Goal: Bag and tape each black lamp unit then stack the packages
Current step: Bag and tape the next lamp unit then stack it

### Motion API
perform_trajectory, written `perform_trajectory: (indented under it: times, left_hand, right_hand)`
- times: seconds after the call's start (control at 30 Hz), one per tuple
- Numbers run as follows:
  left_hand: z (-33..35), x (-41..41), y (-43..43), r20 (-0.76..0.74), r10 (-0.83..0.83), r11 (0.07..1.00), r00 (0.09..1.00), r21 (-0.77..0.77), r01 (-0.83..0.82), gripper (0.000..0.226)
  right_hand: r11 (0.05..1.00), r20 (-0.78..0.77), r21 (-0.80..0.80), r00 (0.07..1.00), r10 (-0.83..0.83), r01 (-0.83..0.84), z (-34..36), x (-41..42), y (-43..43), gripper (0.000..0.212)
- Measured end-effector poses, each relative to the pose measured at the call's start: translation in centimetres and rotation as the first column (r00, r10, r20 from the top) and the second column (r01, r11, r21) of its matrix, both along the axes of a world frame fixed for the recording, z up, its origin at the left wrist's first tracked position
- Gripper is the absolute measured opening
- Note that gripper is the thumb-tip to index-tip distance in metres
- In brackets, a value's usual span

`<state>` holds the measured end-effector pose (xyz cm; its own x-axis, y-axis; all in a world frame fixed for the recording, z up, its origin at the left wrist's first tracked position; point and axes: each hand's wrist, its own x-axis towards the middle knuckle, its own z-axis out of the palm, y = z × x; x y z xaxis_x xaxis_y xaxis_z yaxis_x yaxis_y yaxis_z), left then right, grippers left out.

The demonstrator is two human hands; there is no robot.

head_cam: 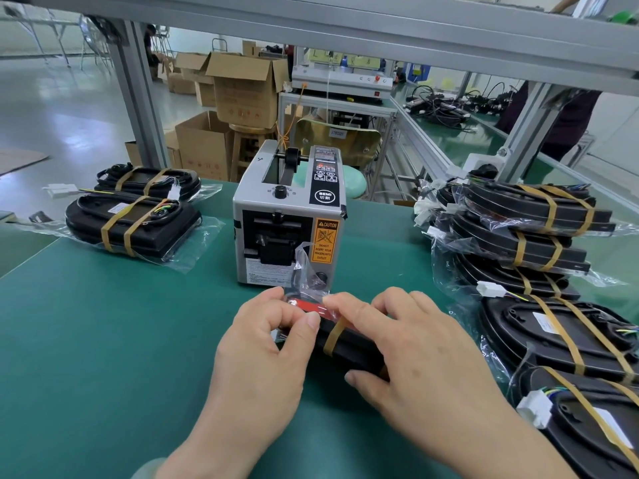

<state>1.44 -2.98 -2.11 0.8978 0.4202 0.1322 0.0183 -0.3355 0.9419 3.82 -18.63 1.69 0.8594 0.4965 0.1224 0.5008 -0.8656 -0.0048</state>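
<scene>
**Lower centre of frame.** I see the black lamp unit (pixel 349 344), banded with a tan strap (pixel 333 335), lying on the green mat (pixel 103 340). It sits inside a clear bag (pixel 307 267) whose loose mouth stands up just in front of the tape dispenser (pixel 287 216). The left hand (pixel 262 344) pinches the bag at the unit's left end between thumb and forefinger. The right hand (pixel 408 344) curls over the unit, with its thumb on the near side. I read open mat left of the hands, down to the bottom edge. Two bagged units (pixel 131 223) lie at upper left near the mat's far edge. A stack of bagged units (pixel 529 229) crowds the right edge, with further banded units (pixel 560 333) at lower right, near the right hand.
</scene>
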Motion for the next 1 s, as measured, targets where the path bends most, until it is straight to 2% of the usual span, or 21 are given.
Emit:
perform_trajectory:
  times: [0.5,0.7,1.0]
  left_hand:
    - [-0.5,0.1,-0.9,0.074,0.09,0.996,0.993,-0.006,-0.09,0.004]
    - [-0.6,0.2,-0.7,0.07,0.082,0.997,0.994,-0.017,-0.081,0.009]
    - [-0.3,0.6,0.2,0.019,0.045,0.995,0.999,0.091,-0.046,0.01]
  right_hand:
    - [0.999,-0.022,0.003,0.999,0.035,-0.035,0.1,0.0,0.0,0.082]
    - [1.0,-0.007,-0.007,1.0,0.028,-0.028,0.2,0.0,0.2,0.082]
    - [1.0,0.035,0.006,0.999,0.006,-0.007,-0.2,0.1,0.0,0.085]
